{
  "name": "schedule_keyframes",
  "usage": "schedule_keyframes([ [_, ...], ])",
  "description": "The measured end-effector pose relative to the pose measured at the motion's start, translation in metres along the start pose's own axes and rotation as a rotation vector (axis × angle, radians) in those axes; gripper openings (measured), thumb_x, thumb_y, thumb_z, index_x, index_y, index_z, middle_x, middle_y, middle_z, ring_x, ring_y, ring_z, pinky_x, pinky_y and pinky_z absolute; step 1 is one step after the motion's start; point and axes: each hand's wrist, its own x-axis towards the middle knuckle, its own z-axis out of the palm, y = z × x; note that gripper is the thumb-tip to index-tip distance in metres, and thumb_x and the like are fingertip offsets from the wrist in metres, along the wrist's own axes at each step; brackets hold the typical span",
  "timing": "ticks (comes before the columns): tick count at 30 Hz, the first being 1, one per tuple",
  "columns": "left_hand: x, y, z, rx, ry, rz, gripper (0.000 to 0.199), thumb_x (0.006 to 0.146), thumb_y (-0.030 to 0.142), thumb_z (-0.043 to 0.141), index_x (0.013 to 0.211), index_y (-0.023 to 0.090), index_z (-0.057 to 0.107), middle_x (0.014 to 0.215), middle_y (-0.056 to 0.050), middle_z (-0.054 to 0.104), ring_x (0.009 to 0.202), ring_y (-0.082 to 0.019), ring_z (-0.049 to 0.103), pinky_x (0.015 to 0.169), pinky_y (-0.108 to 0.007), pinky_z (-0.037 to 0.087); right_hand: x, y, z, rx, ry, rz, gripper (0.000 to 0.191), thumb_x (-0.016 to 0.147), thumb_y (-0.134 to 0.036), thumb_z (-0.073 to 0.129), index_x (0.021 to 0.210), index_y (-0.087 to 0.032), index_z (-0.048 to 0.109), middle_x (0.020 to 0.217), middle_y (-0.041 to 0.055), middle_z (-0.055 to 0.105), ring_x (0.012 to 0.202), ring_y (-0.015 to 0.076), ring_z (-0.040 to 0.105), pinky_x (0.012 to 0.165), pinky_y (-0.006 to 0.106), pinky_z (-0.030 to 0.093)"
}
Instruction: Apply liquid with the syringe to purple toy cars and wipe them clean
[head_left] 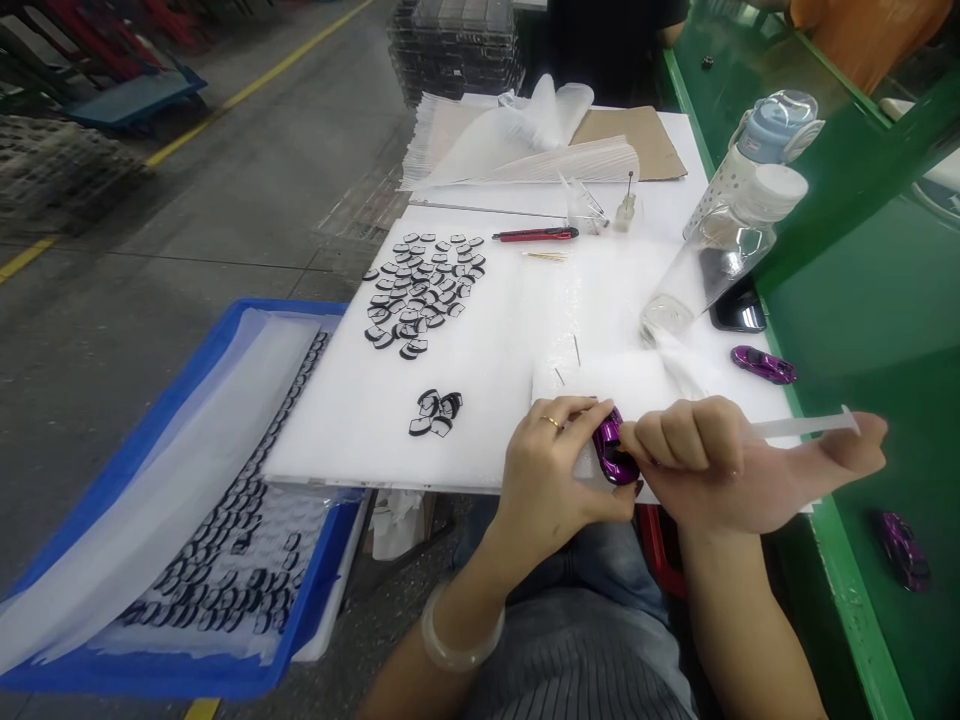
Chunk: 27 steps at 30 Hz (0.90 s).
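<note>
— The left hand (pixel 551 470)?
— Narrow, fingers curled around a glossy purple metal toy car (pixel 611 448). A thin gold ring (pixel 550 421) on one finger, a pale translucent bangle (pixel 459 632) on the wrist.

— And the right hand (pixel 712 465)?
— Narrow too, fingers bunched in a loose fist against the car, thumb stretched outward. A slim translucent plastic syringe (pixel 802 427) along the thumb, its far end past the thumb tip.

— Where's the car?
— Between both hands, at the near edge of a flat white foam board (pixel 480 400), against a folded piece of soft white foam sheet (pixel 600 385).

— What's on the board?
— Small black-and-white shaped pieces in a loose heap (pixel 420 290), a smaller cluster of the same (pixel 436 412), a red utility knife (pixel 535 234), and a small glass vial with a thin metal pin (pixel 626 210).

— Off to the right?
— A clear plastic bottle (pixel 720 255), tilted over a black smartphone (pixel 739 305). Nearby, a light blue water bottle (pixel 776 130). Two more purple toy cars, one (pixel 763 365) by the edge of a green workbench (pixel 885 350), the other (pixel 900 550) on its top.

— And to the left?
— A blue plastic crate (pixel 180 450), film-lined, with rows of the same black-and-white pieces.
</note>
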Motion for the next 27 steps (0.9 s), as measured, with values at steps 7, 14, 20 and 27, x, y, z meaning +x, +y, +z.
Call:
schedule_keyframes([
  [7,0.0,0.001,-0.001,-0.002,-0.006,-0.009,0.057,0.061,0.027,0.075,0.117,0.016,0.068,0.108,-0.01,0.069,0.098,-0.028,0.063,0.087,-0.046,0.056,-0.001,0.001,0.011,-0.122,0.11,-0.052,0.068,0.081,-0.078,0.044,0.049,-0.021,0.027,0.041,-0.0056,0.016,0.041,0.0103,0.017,0.049,0.031,0.023],
  [14,-0.001,0.001,-0.001,0.007,-0.021,-0.027,0.058,0.062,0.029,0.075,0.119,0.021,0.067,0.111,-0.009,0.069,0.102,-0.03,0.063,0.088,-0.046,0.055,-0.003,-0.007,0.022,-0.275,0.133,-0.034,0.066,0.084,-0.069,0.053,0.047,-0.021,0.028,0.037,-0.0053,0.02,0.039,0.0114,0.021,0.046,0.031,0.022],
  [20,0.0,0.003,0.0,0.015,0.012,-0.018,0.055,0.063,0.028,0.074,0.116,0.018,0.068,0.108,-0.009,0.069,0.098,-0.028,0.063,0.087,-0.044,0.055,-0.007,-0.011,0.025,-0.371,0.178,-0.044,0.066,0.082,-0.076,0.049,0.052,-0.022,0.026,0.042,-0.0054,0.015,0.042,0.0124,0.019,0.05,0.032,0.02],
  [27,-0.001,0.0,-0.002,0.03,-0.045,-0.014,0.059,0.063,0.035,0.08,0.117,0.017,0.067,0.109,-0.009,0.069,0.098,-0.028,0.062,0.085,-0.045,0.055,-0.02,-0.01,0.047,-0.478,0.354,0.025,0.067,0.082,-0.082,0.043,0.054,-0.023,0.031,0.049,-0.0031,0.025,0.048,0.0129,0.019,0.049,0.033,0.018],
])
